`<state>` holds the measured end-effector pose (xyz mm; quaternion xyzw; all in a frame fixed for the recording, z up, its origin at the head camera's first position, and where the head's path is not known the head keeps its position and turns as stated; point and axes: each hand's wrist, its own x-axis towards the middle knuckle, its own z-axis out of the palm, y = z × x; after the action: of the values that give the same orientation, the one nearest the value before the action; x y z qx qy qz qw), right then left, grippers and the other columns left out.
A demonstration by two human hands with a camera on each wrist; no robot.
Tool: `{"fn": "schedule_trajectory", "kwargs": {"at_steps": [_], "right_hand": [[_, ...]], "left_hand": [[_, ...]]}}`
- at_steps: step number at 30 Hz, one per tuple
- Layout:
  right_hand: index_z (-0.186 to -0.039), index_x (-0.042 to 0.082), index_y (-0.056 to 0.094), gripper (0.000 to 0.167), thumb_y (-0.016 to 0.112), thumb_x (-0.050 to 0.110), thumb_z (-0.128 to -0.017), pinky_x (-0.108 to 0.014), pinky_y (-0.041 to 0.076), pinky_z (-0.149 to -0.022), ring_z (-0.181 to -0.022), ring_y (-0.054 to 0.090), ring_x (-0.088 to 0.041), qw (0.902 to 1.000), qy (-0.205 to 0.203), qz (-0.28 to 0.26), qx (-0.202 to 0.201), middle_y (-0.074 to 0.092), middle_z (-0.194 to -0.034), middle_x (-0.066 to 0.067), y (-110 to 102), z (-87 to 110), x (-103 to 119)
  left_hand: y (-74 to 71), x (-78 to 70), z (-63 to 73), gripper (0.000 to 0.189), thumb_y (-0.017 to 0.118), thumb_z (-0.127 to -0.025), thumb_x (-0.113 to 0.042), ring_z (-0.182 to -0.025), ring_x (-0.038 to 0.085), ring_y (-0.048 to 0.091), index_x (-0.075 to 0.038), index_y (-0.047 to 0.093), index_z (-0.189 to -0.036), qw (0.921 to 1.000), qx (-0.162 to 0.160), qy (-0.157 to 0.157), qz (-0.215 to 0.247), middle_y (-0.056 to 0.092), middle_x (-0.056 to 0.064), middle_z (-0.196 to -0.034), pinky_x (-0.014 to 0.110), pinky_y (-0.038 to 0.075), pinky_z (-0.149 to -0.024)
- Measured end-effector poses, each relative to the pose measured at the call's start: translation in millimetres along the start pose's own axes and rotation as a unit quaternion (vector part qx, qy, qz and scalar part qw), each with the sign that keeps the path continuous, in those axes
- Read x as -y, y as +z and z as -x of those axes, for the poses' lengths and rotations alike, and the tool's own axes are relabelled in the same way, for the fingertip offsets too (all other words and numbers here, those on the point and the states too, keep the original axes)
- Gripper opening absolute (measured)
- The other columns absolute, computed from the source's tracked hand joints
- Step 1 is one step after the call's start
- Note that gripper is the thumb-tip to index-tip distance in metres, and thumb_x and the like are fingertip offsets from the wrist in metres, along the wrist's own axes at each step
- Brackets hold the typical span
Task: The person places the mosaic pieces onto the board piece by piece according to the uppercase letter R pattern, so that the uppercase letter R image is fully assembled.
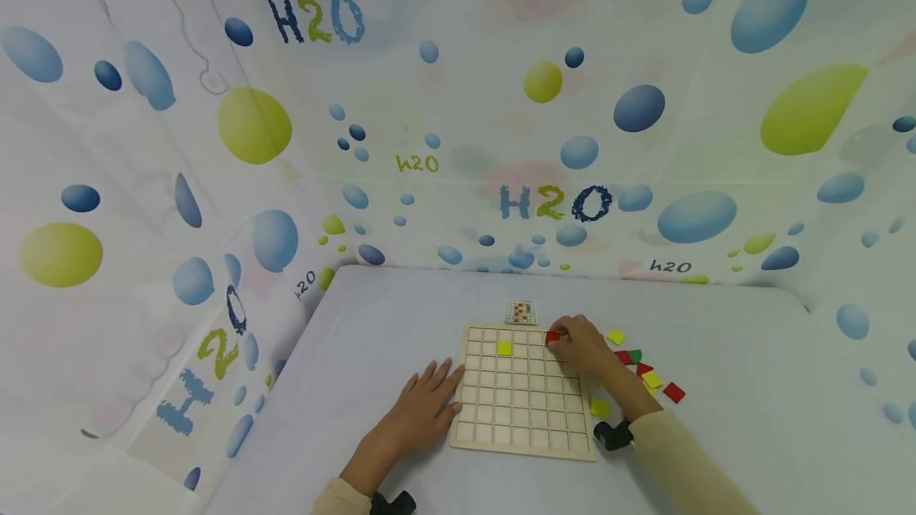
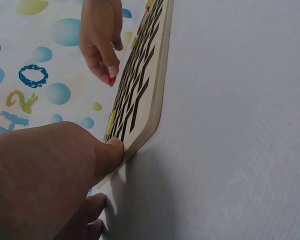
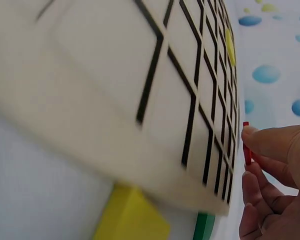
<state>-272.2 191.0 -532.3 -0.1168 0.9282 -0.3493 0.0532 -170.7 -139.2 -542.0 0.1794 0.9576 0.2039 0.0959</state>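
A wooden grid board (image 1: pixel 501 418) lies on the white table, with a yellow square tile (image 1: pixel 504 349) in one of its upper cells. Between thumb and fingertips, my right hand (image 1: pixel 581 346) pinches a red tile (image 1: pixel 552 338) over the board's top right corner. The right wrist view shows that red tile (image 3: pixel 247 145) edge-on, held upright beside the far end of the grid. My left hand (image 1: pixel 424 413) rests along the board's left side, fingers spread and extended. Its thumb (image 2: pixel 112 152) touches the board's edge in the left wrist view.
A small printed pattern card (image 1: pixel 521 312) lies just beyond the board. To the right are loose tiles: yellow (image 1: pixel 615 337), green (image 1: pixel 635 356) and red (image 1: pixel 674 393), among several. Another yellow tile (image 1: pixel 599 408) sits by the board's right edge. Patterned cloth hangs behind.
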Motion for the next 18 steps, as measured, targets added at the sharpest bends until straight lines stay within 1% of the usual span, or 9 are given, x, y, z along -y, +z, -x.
{"fn": "schedule_trajectory", "kwargs": {"at_steps": [4, 7, 11, 15, 18], "right_hand": [[-0.119, 0.002, 0.069, 0.025, 0.075, 0.014, -0.099, -0.056, 0.052, -0.091, -0.098, 0.063, -0.027, 0.9997, -0.017, 0.016, 0.007, 0.062, -0.108, -0.012, 12.4, -1.5, 12.9], [-0.116, 0.006, 0.068, 0.021, 0.076, 0.015, -0.099, -0.054, 0.051, -0.087, -0.097, 0.063, -0.025, 0.999, -0.028, 0.035, 0.005, 0.063, -0.104, -0.008, 21.1, -3.0, 20.9], [-0.11, 0.007, 0.067, 0.018, 0.078, 0.014, -0.097, -0.049, 0.051, -0.083, -0.093, 0.061, -0.023, 0.9977, -0.045, 0.05, -0.005, 0.063, -0.1, -0.006, 28.8, -3.6, 31.8], [-0.102, 0.007, 0.068, 0.012, 0.078, 0.011, -0.096, -0.047, 0.051, -0.081, -0.089, 0.059, -0.021, 0.997, -0.063, 0.043, -0.006, 0.062, -0.097, -0.006, 32.6, -2.8, 38.4], [-0.099, 0.007, 0.069, 0.01, 0.078, 0.008, -0.095, -0.045, 0.052, -0.082, -0.088, 0.057, -0.021, 0.9965, -0.077, 0.033, 0.0, 0.062, -0.096, -0.005, 35.1, -3.9, 39.3]], "left_hand": [[-0.9, -1.1, 0.0, 0.063, 0.052, -0.11, -0.038, -0.161, 0.041, 0.022, -0.017, 0.035, -0.166, 1.0, -0.001, -0.001, 0.001, 0.028, 0.013, -0.174, 0.067, 0.02, -0.126], [-0.7, -1.3, -0.1, 0.063, 0.052, -0.11, -0.039, -0.161, 0.04, 0.022, -0.018, 0.035, -0.166, 1.0, 0.001, -0.003, -0.003, 0.027, 0.012, -0.174, 0.067, 0.021, -0.126], [-1.3, -1.5, 0.5, 0.063, 0.052, -0.11, -0.039, -0.161, 0.04, 0.022, -0.018, 0.035, -0.166, 1.0, 0.001, -0.002, -0.005, 0.027, 0.012, -0.174, 0.066, 0.021, -0.126], [-0.6, -0.8, 0.3, 0.062, 0.053, -0.11, -0.038, -0.161, 0.04, 0.022, -0.017, 0.036, -0.166, 1.0, -0.003, 0.001, -0.003, 0.028, 0.012, -0.174, 0.066, 0.021, -0.126], [0.3, -0.1, -0.2, 0.062, 0.053, -0.11, -0.038, -0.161, 0.04, 0.022, -0.018, 0.035, -0.166, 1.0, -0.003, -0.001, -0.003, 0.028, 0.012, -0.174, 0.066, 0.02, -0.126]]}}
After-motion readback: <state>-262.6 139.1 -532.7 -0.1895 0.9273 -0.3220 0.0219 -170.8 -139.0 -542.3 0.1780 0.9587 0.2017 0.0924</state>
